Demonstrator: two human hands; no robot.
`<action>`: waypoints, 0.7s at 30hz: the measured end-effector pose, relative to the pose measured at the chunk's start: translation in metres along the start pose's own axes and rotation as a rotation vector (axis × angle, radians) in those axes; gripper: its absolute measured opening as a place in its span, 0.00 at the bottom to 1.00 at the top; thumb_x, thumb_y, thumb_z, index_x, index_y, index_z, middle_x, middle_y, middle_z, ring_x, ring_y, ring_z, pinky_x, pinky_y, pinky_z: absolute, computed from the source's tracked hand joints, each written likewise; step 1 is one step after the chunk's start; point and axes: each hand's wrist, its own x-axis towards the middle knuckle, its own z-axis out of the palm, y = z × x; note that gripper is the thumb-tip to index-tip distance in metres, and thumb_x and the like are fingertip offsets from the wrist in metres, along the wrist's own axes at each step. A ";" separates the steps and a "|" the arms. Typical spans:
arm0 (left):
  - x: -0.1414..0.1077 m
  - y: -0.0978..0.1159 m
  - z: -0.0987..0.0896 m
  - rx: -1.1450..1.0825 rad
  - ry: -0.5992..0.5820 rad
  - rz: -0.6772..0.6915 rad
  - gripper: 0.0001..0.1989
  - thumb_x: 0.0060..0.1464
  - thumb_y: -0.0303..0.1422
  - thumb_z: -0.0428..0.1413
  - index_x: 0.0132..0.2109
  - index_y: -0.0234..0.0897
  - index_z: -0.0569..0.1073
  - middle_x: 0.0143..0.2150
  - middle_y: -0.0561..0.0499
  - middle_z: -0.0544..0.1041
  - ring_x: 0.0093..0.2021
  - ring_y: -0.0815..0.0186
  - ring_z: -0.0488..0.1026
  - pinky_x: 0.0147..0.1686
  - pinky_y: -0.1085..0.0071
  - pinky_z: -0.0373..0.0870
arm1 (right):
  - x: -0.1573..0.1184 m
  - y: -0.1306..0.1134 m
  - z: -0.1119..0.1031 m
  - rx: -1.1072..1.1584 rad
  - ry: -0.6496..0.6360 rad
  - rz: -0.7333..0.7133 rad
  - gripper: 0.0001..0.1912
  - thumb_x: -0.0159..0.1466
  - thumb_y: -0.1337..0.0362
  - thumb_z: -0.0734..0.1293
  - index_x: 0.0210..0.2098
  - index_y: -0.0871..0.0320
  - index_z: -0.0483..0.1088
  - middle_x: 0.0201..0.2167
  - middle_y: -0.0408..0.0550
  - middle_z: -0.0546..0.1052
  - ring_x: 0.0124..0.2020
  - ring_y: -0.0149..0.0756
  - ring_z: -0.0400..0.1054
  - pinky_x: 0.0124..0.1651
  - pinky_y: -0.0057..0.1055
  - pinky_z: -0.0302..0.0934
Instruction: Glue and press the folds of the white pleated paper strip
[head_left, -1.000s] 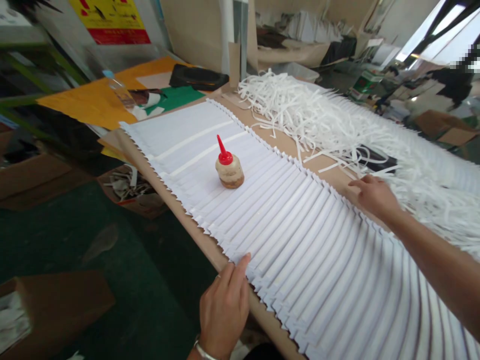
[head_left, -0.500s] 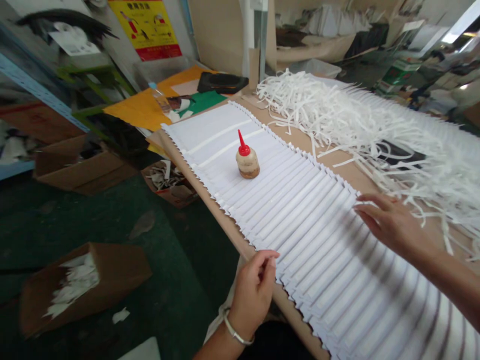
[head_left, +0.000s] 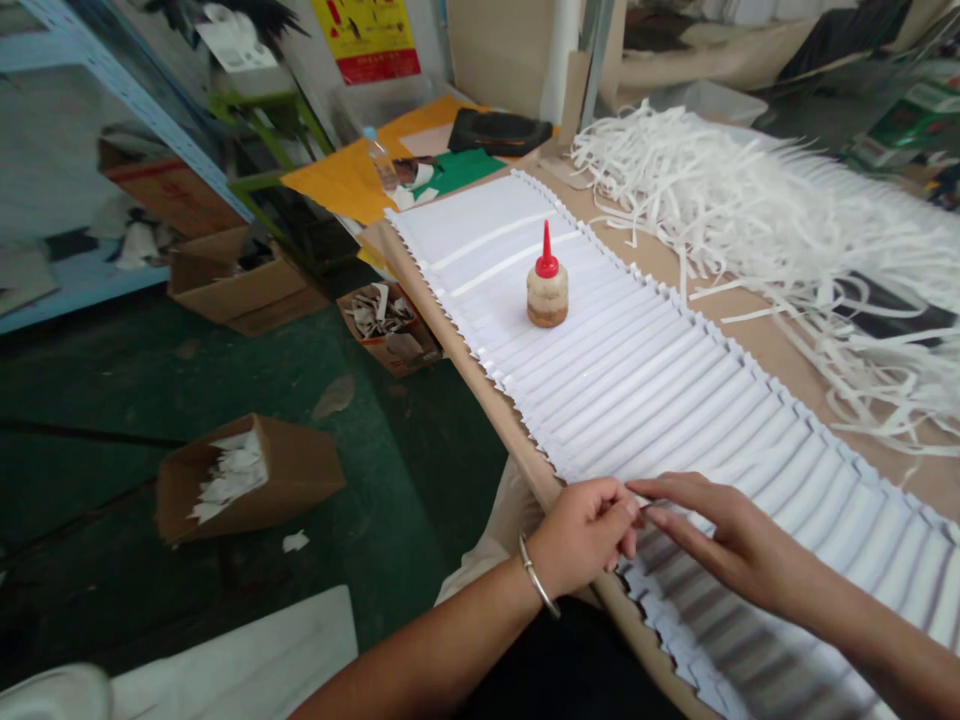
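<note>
So, the brown worktop [head_left: 649, 262] is running diagonally, far left to near right. A long row of overlapping white pieces [head_left: 675, 400] is lying along it, long axis matching, ridges going crosswise. A heap of loose white strips [head_left: 697, 195] is lying beyond the row. The right hand [head_left: 739, 540] is hovering low over the row, making it the nearer one; touching or not, I can't tell. The left hand [head_left: 589, 530] is sitting at the row's near edge, the row lying ahead and to its right. Left fingers are curling in, thumb against them; right thumb and forefinger are pointing at them, spread at the base. Tips are meeting or nearly so; can't tell whether either is clamping anything. A red-capped bottle [head_left: 547, 295] is standing upright on the row, ahead of both.
</note>
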 end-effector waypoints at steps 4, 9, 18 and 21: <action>-0.002 -0.001 -0.017 0.260 0.050 0.169 0.13 0.62 0.37 0.53 0.31 0.36 0.72 0.25 0.54 0.71 0.26 0.70 0.66 0.28 0.74 0.59 | 0.014 0.004 -0.012 0.142 -0.102 0.208 0.14 0.72 0.53 0.62 0.45 0.54 0.75 0.39 0.46 0.80 0.41 0.34 0.73 0.42 0.28 0.66; 0.004 -0.007 -0.035 0.389 0.224 0.243 0.15 0.64 0.38 0.52 0.31 0.36 0.74 0.25 0.55 0.70 0.28 0.69 0.65 0.29 0.73 0.58 | 0.052 0.014 -0.008 0.131 -0.066 0.280 0.17 0.69 0.50 0.65 0.34 0.55 0.74 0.27 0.43 0.75 0.30 0.32 0.68 0.32 0.28 0.61; 0.005 -0.018 -0.070 0.497 0.464 0.244 0.12 0.66 0.36 0.51 0.37 0.37 0.75 0.28 0.54 0.73 0.28 0.69 0.68 0.30 0.73 0.60 | 0.118 0.020 0.016 -0.034 0.029 0.220 0.16 0.66 0.52 0.66 0.32 0.57 0.76 0.22 0.43 0.75 0.23 0.32 0.65 0.28 0.28 0.56; 0.002 -0.022 -0.074 0.550 0.496 0.278 0.11 0.67 0.35 0.50 0.38 0.37 0.75 0.31 0.53 0.76 0.31 0.68 0.71 0.32 0.72 0.63 | 0.127 0.024 0.016 -0.099 0.047 0.247 0.15 0.65 0.52 0.66 0.31 0.56 0.75 0.22 0.43 0.75 0.22 0.32 0.64 0.27 0.29 0.54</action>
